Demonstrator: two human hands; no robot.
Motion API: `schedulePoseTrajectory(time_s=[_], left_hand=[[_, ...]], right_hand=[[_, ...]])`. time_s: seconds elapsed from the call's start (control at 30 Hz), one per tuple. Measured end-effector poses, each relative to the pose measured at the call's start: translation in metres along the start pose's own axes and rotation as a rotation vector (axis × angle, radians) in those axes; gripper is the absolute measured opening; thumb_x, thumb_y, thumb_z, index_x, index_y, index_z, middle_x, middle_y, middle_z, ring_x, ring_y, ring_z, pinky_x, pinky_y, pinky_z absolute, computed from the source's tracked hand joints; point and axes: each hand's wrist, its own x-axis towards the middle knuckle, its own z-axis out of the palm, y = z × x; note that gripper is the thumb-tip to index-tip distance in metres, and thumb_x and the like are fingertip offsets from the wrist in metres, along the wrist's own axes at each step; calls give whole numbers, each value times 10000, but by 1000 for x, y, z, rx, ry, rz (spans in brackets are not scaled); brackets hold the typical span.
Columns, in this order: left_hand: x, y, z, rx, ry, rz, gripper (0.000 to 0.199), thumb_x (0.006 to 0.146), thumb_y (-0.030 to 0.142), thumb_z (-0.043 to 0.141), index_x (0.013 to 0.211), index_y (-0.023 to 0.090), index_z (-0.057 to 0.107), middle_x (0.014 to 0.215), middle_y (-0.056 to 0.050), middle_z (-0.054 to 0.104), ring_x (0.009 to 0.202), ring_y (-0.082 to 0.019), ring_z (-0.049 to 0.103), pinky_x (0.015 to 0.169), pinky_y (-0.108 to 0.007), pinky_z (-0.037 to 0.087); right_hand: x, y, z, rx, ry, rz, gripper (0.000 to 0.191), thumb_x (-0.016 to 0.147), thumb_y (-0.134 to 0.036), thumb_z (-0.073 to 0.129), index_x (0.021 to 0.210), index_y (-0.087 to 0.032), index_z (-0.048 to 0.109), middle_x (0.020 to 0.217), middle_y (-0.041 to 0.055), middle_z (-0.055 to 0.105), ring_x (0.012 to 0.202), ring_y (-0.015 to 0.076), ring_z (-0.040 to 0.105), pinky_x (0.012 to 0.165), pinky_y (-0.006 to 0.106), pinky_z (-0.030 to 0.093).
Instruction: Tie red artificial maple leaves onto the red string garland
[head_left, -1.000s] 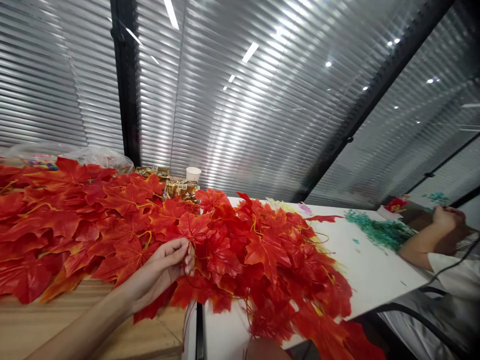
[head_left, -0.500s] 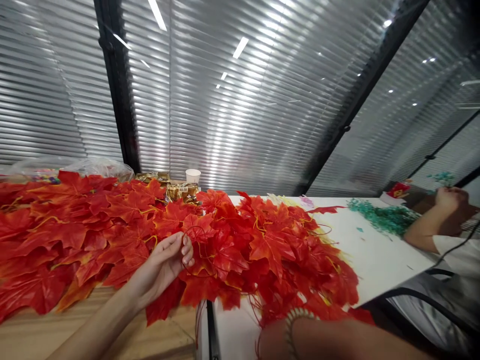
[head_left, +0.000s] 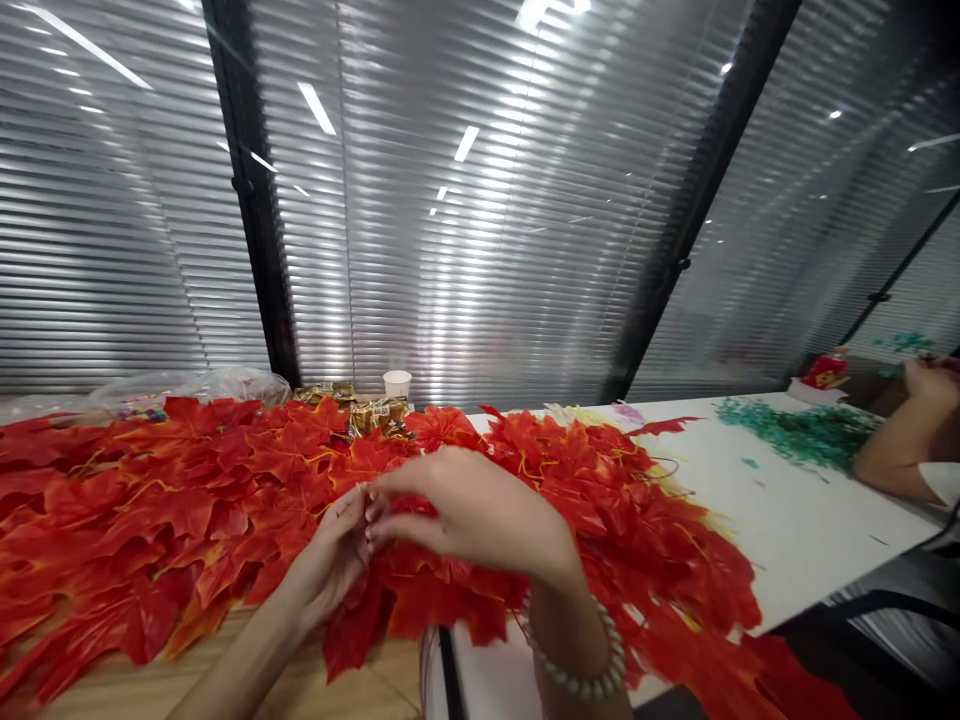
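Observation:
Red artificial maple leaves [head_left: 187, 510] with thin yellow and red stems lie heaped across the tables. Over the middle of the heap, my left hand [head_left: 337, 550] is closed, its fingertips pinched on something too small to make out. My right hand [head_left: 457, 510], with a beaded bracelet [head_left: 577, 680] at the wrist, comes in from the right. Its thumb and fingers are pinched together and meet the left fingertips. What lies between them is hidden.
Gold packets [head_left: 379, 415] and a paper cup [head_left: 397, 384] stand behind the leaves, with a clear plastic bag [head_left: 225, 385] at the left. On the white table [head_left: 795, 540] lies green foliage [head_left: 802, 435]; another person's arm [head_left: 907, 430] is beside it.
My right hand has come up from the lower edge to my left fingertips. The thin red loop seen at my left hand is no longer visible. The view has shifted a little.

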Motion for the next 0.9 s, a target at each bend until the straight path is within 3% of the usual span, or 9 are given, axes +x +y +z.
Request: schedulePoseTrajectory(time_s=[0.17,0.33,0.53,0.77,0.9], left_hand=[[2,-1,-3,7,-92,52,297,656,324,720,624,134,493,543,63,384,410,-18,294,352,-114,298],[0,-5,-4,25,-104,15,290,657,333,718,641,126,515,527,62,383,389,-8,276,312,-96,253],[0,-7,-6,21,-120,-8,275,684,316,699,628,128,508,524,58,391,380,-4,271,311,-94,247],[0,-12,-7,-22,-137,-62,286,693,334,689,617,127,506,528,55,370,400,-10,263,342,-112,234],[-2,-12,-5,-17,-155,-42,278,720,323,664,601,130,503,536,46,378,429,-26,284,404,-146,286]], right_hand=[[14,12,5,20,93,5,341,876,-372,442,1122,-163,554,1004,80,605,1000,197,519,836,322,409],[21,20,13,73,-108,-47,393,864,-393,447,1151,-135,522,1054,111,582,982,213,523,804,317,421],[25,17,11,23,-252,-107,213,875,-237,417,848,-143,607,784,41,640,720,138,546,684,249,396],[15,15,6,8,-104,-122,177,864,-235,450,839,-188,619,753,2,653,685,117,548,605,219,347],[13,16,3,7,-13,-40,237,884,-219,404,809,-189,627,721,6,646,669,116,550,592,220,336]])
